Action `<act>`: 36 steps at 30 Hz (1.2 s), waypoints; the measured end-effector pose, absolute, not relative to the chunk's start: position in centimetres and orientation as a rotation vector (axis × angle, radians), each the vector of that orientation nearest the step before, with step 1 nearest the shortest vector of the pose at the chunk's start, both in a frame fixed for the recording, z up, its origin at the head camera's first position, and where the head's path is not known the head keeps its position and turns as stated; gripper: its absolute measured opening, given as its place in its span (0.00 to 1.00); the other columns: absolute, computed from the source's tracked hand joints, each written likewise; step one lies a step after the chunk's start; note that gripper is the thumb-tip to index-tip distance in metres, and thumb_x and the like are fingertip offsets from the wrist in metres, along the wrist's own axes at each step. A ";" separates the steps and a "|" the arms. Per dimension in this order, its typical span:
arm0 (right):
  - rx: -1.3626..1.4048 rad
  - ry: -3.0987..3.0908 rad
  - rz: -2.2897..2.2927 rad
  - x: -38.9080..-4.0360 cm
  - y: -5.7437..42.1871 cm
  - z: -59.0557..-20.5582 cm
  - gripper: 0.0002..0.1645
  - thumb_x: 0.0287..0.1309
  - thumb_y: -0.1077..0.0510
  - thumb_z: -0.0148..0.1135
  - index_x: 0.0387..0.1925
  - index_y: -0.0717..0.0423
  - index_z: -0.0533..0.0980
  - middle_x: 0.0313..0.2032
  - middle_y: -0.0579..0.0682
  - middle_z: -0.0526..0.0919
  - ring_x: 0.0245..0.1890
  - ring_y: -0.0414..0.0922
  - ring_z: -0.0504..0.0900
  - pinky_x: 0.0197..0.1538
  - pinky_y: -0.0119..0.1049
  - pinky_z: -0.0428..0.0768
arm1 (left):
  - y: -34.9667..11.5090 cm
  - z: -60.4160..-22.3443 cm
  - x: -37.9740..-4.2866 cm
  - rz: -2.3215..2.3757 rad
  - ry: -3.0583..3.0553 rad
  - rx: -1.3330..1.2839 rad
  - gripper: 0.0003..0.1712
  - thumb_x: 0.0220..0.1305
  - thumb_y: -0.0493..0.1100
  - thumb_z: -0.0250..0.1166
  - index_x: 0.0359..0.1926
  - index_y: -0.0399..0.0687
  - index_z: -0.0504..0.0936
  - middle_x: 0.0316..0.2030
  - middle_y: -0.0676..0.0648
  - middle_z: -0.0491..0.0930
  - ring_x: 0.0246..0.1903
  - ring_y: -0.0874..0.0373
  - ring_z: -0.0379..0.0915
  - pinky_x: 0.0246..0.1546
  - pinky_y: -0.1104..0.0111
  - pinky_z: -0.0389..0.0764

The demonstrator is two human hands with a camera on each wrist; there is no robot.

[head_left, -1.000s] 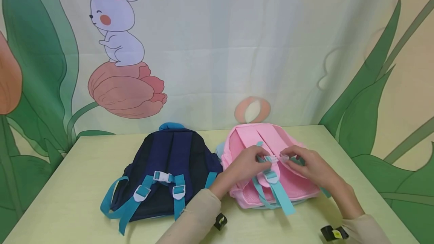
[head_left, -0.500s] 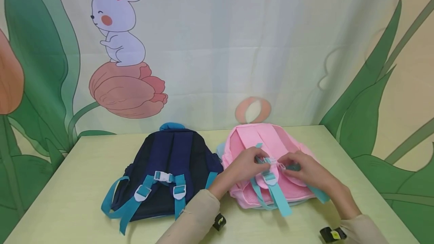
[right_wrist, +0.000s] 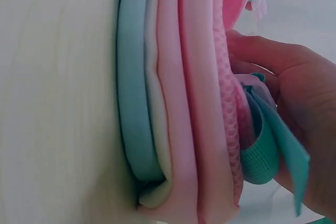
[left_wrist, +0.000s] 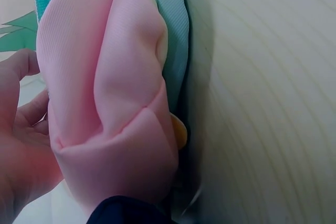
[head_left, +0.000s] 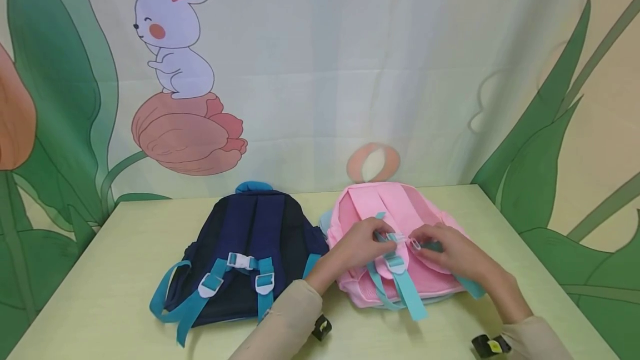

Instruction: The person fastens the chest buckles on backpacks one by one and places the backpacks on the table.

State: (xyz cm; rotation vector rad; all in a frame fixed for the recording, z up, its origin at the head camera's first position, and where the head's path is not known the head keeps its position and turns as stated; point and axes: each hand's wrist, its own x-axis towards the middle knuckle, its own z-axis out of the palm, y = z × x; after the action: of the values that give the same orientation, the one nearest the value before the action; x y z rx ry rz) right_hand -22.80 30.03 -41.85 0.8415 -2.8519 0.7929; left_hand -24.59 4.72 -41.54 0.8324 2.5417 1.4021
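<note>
A pink backpack point(head_left: 370, 201) lies straps-up on the table in the head view. Over it, my left hand point(head_left: 365, 242) pinches the pronged half of a white buckle point(head_left: 398, 237) on a teal strap. Just to its right, my right hand point(head_left: 450, 249) holds the other white buckle half point(head_left: 414, 244) between thumb and fingers. The halves sit close, seemingly apart. Teal webbing point(right_wrist: 262, 158) loops below the right hand in the right wrist view. The pink bag's side point(left_wrist: 131, 77) hides the left fingertips in the left wrist view.
A navy backpack point(head_left: 250, 221) lies left of the pink one, its white chest buckle point(head_left: 240, 260) fastened. Its blue straps point(head_left: 170, 304) spread onto the pale table point(head_left: 115, 271). Behind the table hangs a printed curtain point(head_left: 300, 71) with a rabbit.
My right hand has come slightly left and lower, turning its buckle half. The left hand has shifted a little left with its half. The loose teal strap end has swung slightly left.
</note>
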 end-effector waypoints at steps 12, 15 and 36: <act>0.898 -2.684 0.596 -22.3 29.3 -40.8 0.21 0.62 0.58 0.67 0.57 0.49 0.79 0.46 0.40 0.81 0.45 0.39 0.78 0.48 0.40 0.80 | 4.6 -41.6 -24.7 1.398 2.535 0.867 0.17 0.61 0.47 0.67 0.49 0.47 0.84 0.38 0.56 0.79 0.36 0.67 0.72 0.41 0.77 0.75; 0.891 -2.666 0.517 -22.2 29.1 -40.6 0.21 0.60 0.58 0.68 0.56 0.49 0.80 0.45 0.40 0.81 0.43 0.41 0.78 0.46 0.40 0.79 | 4.5 -41.6 -24.7 1.394 2.535 0.874 0.17 0.61 0.47 0.67 0.50 0.47 0.83 0.38 0.55 0.79 0.35 0.67 0.72 0.40 0.77 0.75; 0.921 -2.459 0.262 -22.0 28.2 -40.1 0.21 0.46 0.62 0.77 0.45 0.51 0.84 0.39 0.44 0.83 0.36 0.42 0.80 0.41 0.41 0.80 | 4.4 -41.4 -24.6 1.392 2.530 0.952 0.17 0.62 0.45 0.67 0.52 0.47 0.83 0.40 0.53 0.80 0.35 0.67 0.72 0.40 0.77 0.75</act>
State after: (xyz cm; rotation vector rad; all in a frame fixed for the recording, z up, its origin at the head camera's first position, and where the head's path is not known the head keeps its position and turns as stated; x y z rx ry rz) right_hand -22.04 28.23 -40.11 0.9214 -2.4588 0.2615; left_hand -24.57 4.42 -41.41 0.9516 2.5303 1.3923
